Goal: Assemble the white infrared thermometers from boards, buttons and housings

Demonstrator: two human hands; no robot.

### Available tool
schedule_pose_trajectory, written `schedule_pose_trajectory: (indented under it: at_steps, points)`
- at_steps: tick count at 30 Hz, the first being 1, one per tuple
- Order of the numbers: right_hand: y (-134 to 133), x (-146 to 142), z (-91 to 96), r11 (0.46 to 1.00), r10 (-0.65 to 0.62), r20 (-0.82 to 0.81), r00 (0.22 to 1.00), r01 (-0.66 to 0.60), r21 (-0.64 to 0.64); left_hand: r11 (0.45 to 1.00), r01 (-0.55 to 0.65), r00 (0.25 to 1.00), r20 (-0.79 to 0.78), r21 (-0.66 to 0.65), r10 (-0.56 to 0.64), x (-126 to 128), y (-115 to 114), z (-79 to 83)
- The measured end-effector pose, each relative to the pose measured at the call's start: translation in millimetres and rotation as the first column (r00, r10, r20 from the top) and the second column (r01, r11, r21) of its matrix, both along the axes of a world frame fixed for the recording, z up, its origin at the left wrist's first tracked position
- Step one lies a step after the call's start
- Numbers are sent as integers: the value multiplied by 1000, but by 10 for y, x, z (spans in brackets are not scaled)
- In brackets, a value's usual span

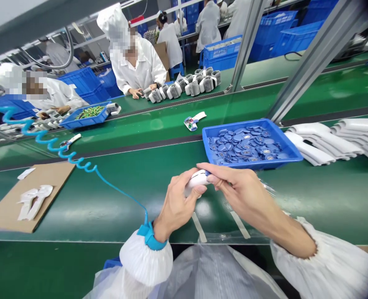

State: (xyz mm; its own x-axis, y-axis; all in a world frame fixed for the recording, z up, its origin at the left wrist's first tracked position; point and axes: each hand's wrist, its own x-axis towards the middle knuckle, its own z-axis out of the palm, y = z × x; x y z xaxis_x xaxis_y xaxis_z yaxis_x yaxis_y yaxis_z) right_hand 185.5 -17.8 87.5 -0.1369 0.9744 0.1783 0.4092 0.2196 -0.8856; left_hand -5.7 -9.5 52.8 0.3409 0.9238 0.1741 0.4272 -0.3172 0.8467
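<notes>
My left hand [176, 204] grips a small white plastic housing [196, 181], its fingers curled around the lower end. My right hand [241, 191] comes in from the right, and its thumb and forefinger pinch a small blue part [207, 172] against the housing's top edge. Much of the housing is hidden by my fingers. Just beyond my hands stands a blue plastic tray [221, 155] heaped with several blue round parts. A blue antistatic strap [152, 236] circles my left wrist, its coiled cord [62, 146] running away to the left.
Stacked white plastic shells [327, 141] lie to the right on the green conveyor belt [314, 199]. A cardboard sheet [12, 207] at left carries white pieces. Beyond a metal rail, co-workers in white gowns [137, 62] handle white devices beside blue crates.
</notes>
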Motion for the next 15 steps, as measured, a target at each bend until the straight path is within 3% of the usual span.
schedule_pose_trajectory:
  at_steps: [3, 9, 15]
  points:
    - [-2, -37, -65, 992, 35, 61, 998, -42, 117, 1000, -3, 1000, 24, 6, 3, 18, -11, -44]
    - [-6, -26, -152, 992, 24, 133, 991, -40, 121, 999, -16, 997, 80, -35, 19, 44, -30, -104]
    - [23, -40, -255, 973, 67, 202, 977, -109, 204, 997, -1, 1000, 1, 74, 1, 39, 2, -123]
